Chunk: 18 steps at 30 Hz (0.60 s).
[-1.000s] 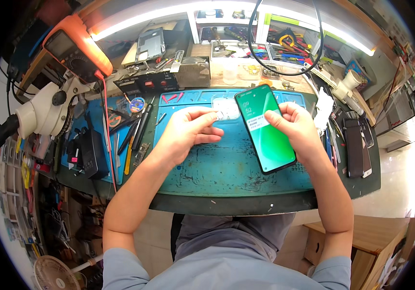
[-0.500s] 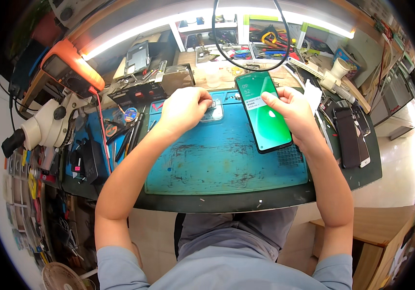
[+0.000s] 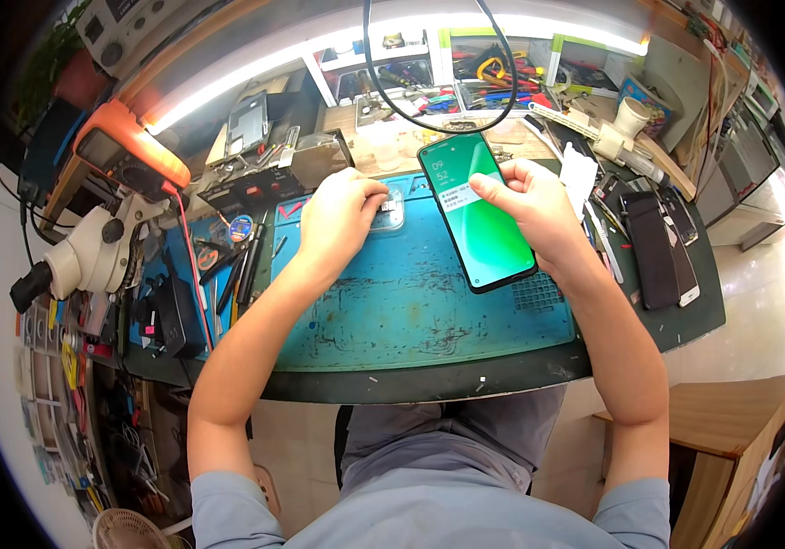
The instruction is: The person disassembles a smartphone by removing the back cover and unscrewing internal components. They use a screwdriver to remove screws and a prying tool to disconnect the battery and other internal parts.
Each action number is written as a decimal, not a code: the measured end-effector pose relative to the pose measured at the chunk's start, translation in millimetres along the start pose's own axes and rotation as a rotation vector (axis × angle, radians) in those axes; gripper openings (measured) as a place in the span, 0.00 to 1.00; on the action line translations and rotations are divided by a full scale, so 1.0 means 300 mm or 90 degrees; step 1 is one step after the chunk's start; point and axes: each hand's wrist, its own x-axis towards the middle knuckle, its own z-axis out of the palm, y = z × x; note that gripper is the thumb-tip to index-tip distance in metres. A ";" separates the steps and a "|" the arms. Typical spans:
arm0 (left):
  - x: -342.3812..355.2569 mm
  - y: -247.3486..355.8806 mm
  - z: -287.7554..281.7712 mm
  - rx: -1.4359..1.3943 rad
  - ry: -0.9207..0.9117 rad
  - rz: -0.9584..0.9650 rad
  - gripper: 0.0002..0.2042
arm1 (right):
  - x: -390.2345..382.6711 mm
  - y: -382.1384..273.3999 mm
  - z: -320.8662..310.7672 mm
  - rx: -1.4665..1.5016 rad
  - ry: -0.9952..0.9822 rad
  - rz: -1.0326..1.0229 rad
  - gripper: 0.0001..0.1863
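My right hand [image 3: 539, 209] grips a smartphone [image 3: 482, 224] by its right edge, thumb over the lit green screen. The phone is tilted above the right part of the blue work mat [image 3: 392, 311]. Toward the mat's far edge, my left hand [image 3: 342, 215] is closed in a pinch at a small clear plastic case [image 3: 394, 220]. Something small and pale shows by the fingertips, too small to name. The fingers partly cover the case.
An orange multimeter [image 3: 127, 146] and a white microscope [image 3: 77, 261] stand at the left, near pens and tools. Another phone and a dark phone-shaped piece [image 3: 653, 252] lie at the right. A black cable loop [image 3: 447, 123] hangs overhead beyond the mat.
The whole view has shifted slightly, so the bench sits further left in it. Both hands keep about the same pose, the right one still holding the phone.
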 end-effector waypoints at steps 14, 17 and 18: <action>-0.206 0.226 -0.210 -0.836 -0.090 -0.282 0.27 | -0.069 0.012 0.072 0.279 -0.202 0.143 0.28; -0.185 0.135 -0.339 -0.628 0.030 -0.238 0.17 | -0.026 -0.083 -0.047 -0.246 -0.251 0.117 0.25; -0.177 0.133 -0.377 -0.546 0.078 -0.241 0.17 | 0.004 -0.078 -0.083 -0.341 -0.165 0.067 0.25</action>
